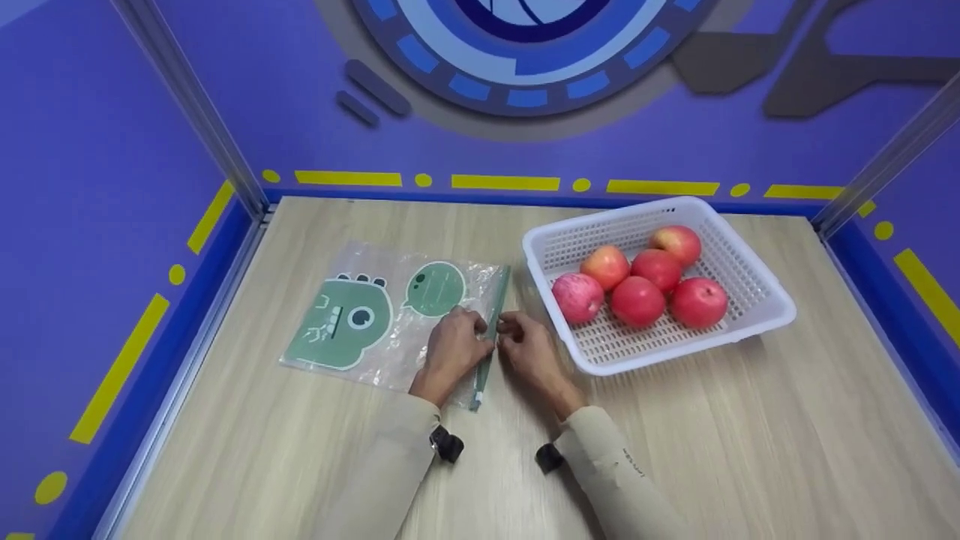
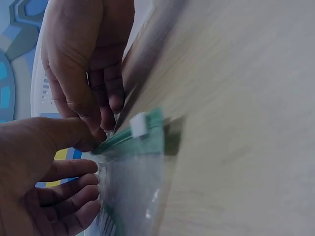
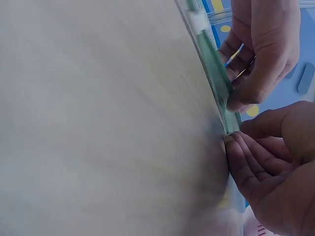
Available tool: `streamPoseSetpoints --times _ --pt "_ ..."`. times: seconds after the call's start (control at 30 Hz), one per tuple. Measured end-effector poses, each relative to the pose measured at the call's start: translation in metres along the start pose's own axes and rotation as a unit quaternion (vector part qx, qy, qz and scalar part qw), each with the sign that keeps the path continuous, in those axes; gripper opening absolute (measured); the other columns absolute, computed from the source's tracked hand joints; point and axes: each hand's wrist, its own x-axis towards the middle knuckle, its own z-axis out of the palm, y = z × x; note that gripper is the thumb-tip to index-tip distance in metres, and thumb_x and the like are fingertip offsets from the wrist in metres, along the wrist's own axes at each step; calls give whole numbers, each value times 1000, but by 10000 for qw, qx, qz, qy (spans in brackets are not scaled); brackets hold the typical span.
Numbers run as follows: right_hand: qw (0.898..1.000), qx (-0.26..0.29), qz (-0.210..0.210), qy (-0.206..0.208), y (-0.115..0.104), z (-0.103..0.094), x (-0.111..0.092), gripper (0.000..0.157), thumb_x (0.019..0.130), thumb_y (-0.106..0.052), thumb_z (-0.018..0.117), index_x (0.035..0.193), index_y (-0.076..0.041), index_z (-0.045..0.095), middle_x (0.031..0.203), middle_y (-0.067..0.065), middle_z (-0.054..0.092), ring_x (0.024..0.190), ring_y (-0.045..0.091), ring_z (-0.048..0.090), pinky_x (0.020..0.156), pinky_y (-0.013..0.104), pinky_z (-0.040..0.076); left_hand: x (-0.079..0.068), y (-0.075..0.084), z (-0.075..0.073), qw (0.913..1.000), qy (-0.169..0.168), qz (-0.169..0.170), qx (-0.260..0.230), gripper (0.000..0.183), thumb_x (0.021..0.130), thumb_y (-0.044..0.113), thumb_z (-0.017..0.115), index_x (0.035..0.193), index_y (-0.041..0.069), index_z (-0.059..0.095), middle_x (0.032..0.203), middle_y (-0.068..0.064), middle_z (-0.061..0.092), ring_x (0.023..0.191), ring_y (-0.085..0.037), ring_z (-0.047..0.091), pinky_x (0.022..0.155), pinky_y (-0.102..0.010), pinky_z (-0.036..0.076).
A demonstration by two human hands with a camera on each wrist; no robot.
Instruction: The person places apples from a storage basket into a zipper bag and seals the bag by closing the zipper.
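Note:
A clear zip bag (image 1: 401, 341) with a green dinosaur print lies flat on the table, its green zip strip (image 1: 501, 289) to the right. A white slider (image 2: 139, 125) sits near the strip's front end. My left hand (image 1: 454, 341) reaches over the bag and pinches the strip from the left, partway along it. From the right, my right hand (image 1: 529, 349) pinches the strip's outer edge between thumb and fingers, as the right wrist view shows. Both sets of fingertips are close together there, and the strip is slightly raised in the left wrist view.
A white plastic basket (image 1: 765, 319) stands to the right, close beside my right hand, holding several red apples (image 1: 637, 301). The wooden table (image 1: 810, 450) is bounded by blue-purple panels (image 1: 285, 97) at the back and sides.

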Motion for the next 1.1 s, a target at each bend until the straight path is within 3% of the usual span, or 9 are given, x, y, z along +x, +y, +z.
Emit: streamPoseSetpoints --times 0.27,0.5,0.83,0.97,1.1 --pt "9995 -88 23 312 0 4 2 28 91 11 68 120 12 68 100 20 75 90 30 71 80 44 60 -2 -1 -1 9987 193 -379 -274 13 85 10 82 85 8 70 81 -4 64 74 -22 62 68 -40 56" --pt "9979 188 207 579 -2 5 2 38 95 5 71 130 13 59 106 23 74 94 33 71 85 49 60 -6 -2 -3 9927 582 -660 -822 12 86 8 80 89 8 68 79 -2 67 73 -20 62 69 -38 56" --pt "9955 552 417 654 -16 12 1 28 99 -1 72 126 7 68 94 10 74 80 16 65 64 24 53 -16 2 -13 9759 1060 -772 -1747 13 88 2 77 99 5 69 90 -9 74 80 -22 70 73 -38 62" --pt "9943 417 -48 984 -32 18 0 22 100 1 70 121 3 72 93 10 76 78 16 67 63 23 55 -18 8 -23 9677 1309 -725 -2028 24 89 -4 75 112 1 74 102 -14 78 89 -25 75 79 -40 64" --pt "9901 195 -661 1220 -50 15 4 18 101 1 67 118 2 73 87 9 75 72 15 69 60 25 56 -16 15 -38 9620 1738 -412 -2066 27 90 -6 74 116 0 78 101 -14 79 86 -25 75 74 -40 64"
